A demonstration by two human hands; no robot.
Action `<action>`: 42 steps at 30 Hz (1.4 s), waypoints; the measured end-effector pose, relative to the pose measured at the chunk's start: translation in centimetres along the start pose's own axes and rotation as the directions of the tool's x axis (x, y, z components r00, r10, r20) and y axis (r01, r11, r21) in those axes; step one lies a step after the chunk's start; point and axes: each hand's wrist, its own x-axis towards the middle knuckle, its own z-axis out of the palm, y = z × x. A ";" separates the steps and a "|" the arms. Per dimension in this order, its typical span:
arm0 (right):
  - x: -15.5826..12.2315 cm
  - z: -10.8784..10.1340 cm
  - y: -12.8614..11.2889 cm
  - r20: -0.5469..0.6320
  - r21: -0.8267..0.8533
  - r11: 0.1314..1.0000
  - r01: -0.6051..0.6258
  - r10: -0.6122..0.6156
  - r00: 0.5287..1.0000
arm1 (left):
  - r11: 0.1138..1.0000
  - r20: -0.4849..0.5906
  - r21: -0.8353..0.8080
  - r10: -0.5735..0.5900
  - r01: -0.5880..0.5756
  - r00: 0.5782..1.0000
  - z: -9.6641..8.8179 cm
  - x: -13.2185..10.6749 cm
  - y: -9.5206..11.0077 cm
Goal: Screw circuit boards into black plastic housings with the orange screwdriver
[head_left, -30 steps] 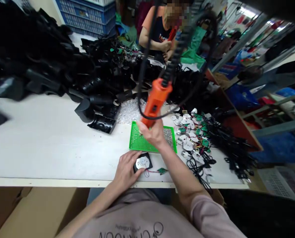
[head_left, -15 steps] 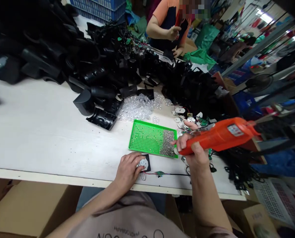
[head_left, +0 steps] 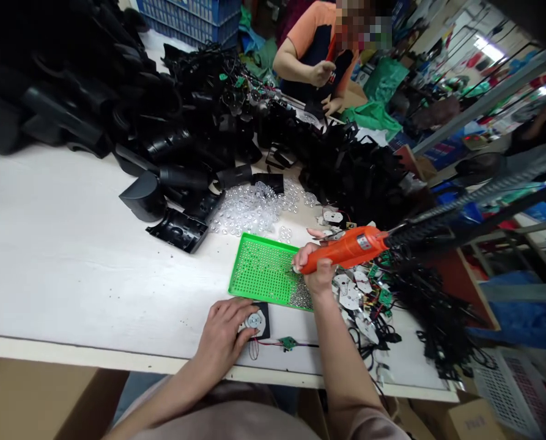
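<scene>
My right hand (head_left: 317,272) is wrapped round an orange electric screwdriver (head_left: 346,247). Its tip points down and left over a green perforated screw tray (head_left: 258,269). Small loose screws (head_left: 301,297) are heaped at the tray's right end, partly hidden by my hand. On the near side of the tray, my left hand (head_left: 224,327) grips a black square part (head_left: 264,321) against the table, thumb and fingers at its left side. A whitish round-cornered plate (head_left: 254,320) sits on that part. Thin wires run from it to a small green circuit board (head_left: 288,343).
Clear plastic lenses (head_left: 249,208) lie behind the tray, with black housings (head_left: 178,229) to their left. White plates and circuit boards (head_left: 350,292) crowd the right side, beside black cables (head_left: 438,311). Across the table, a person (head_left: 316,67) in an orange-sleeved shirt works.
My right hand has swung the screwdriver left, from the tray's right end to further over the tray. My left hand keeps its grip on the black part. The camera view has shifted slightly.
</scene>
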 end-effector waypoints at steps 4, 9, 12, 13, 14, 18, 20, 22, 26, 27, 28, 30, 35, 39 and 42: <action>0.0 0.5 1.0 0.047 0.038 0.999 0.001 -0.003 0.999 | 1.000 0.012 -0.004 -0.013 0.013 1.000 0.0 0.0 0.0; -0.1 0.4 1.6 0.081 0.040 0.999 -0.023 0.020 0.997 | 1.000 -0.001 -0.006 -0.015 0.015 1.000 0.1 -0.1 0.0; -0.1 0.4 1.7 0.110 0.032 0.999 -0.029 0.025 0.994 | 1.000 0.002 -0.011 -0.021 0.021 1.000 0.1 -0.1 0.0; -0.1 0.4 1.7 0.117 0.030 0.999 -0.030 0.026 0.993 | 1.000 0.007 -0.012 -0.021 0.021 1.000 0.1 -0.2 0.0; -0.2 0.4 1.7 0.119 0.028 0.999 -0.030 0.027 0.993 | 1.000 0.011 -0.013 -0.020 0.020 1.000 0.1 -0.2 0.0; -0.3 0.4 1.7 0.111 0.025 0.999 -0.032 0.030 0.993 | 1.000 0.009 -0.018 -0.010 0.010 1.000 0.1 -0.2 -0.1; -0.3 0.4 1.8 0.105 0.022 0.999 -0.031 0.028 0.994 | 1.000 0.004 -0.019 -0.006 0.006 1.000 0.0 -0.1 0.0; -0.4 0.4 1.8 0.096 0.016 1.000 -0.024 0.022 0.995 | 1.000 0.003 -0.020 -0.006 0.006 1.000 0.0 -0.1 0.1; -0.4 0.3 1.9 0.087 0.016 1.000 -0.015 0.013 0.996 | 0.999 0.016 -0.026 -0.031 0.031 0.999 -0.1 -0.1 0.1; -0.3 0.3 1.9 0.093 0.023 1.000 -0.018 0.016 0.996 | 0.999 0.023 -0.026 -0.035 0.036 0.999 -0.1 -0.1 0.1; -0.3 0.2 1.9 0.100 0.028 0.999 -0.023 0.020 0.995 | 0.999 0.028 -0.027 -0.036 0.037 0.999 -0.1 -0.1 0.0; -0.2 0.2 1.9 0.107 0.024 0.999 -0.035 0.032 0.994 | 0.999 0.032 -0.028 -0.038 0.038 0.999 0.0 -0.2 0.0; -0.2 0.3 1.8 0.093 0.009 0.999 -0.051 0.050 0.994 | 0.999 0.026 -0.021 -0.048 0.049 0.998 0.1 -0.3 0.0; -0.2 0.5 1.7 0.102 0.030 0.998 -0.047 0.044 0.994 | 0.999 0.017 -0.023 -0.040 0.040 0.999 0.0 -0.2 0.1; -0.1 1.0 0.7 0.100 0.069 0.998 -0.012 0.006 0.995 | 0.999 0.011 -0.023 -0.033 0.034 0.999 0.1 -0.2 0.2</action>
